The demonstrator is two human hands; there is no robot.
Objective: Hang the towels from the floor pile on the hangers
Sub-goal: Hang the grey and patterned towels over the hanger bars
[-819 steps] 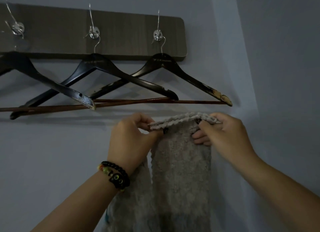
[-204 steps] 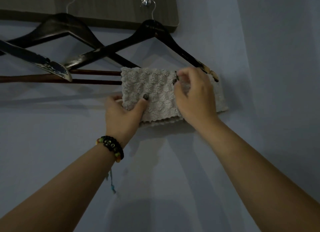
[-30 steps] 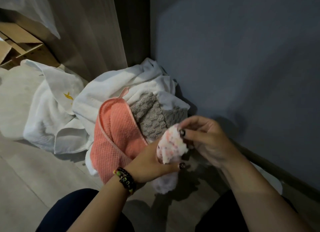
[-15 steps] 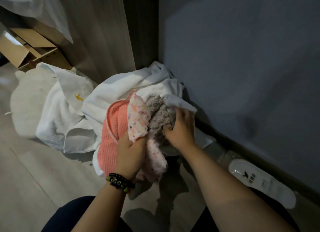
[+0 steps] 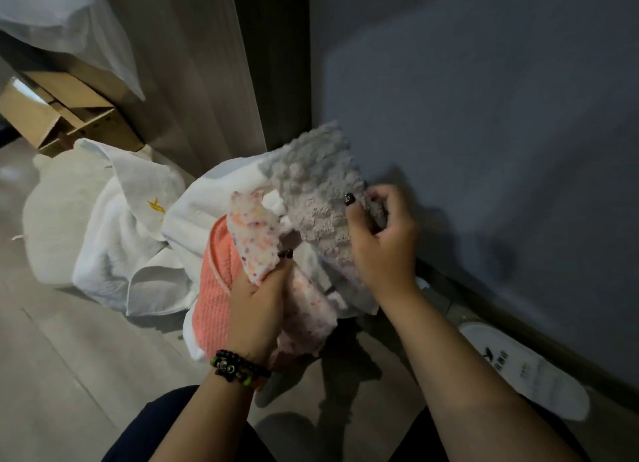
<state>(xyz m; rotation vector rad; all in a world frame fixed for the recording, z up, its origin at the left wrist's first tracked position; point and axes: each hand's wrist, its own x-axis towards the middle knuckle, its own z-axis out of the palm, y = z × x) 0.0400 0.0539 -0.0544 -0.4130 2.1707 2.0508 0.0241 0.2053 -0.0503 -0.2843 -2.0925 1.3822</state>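
While left hand fingers clutch speckled towel, right hand fingers pinch grey towel edge.

A single head-worn view looks steeply down and forward from close above, the floor at seven o'clock, the wall at one o'clock, both forearms entering from six o'clock

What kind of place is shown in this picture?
Probably a room in a home or hotel: a wood-look floor, towels heaped in a wall corner, a white slipper and a cardboard box.
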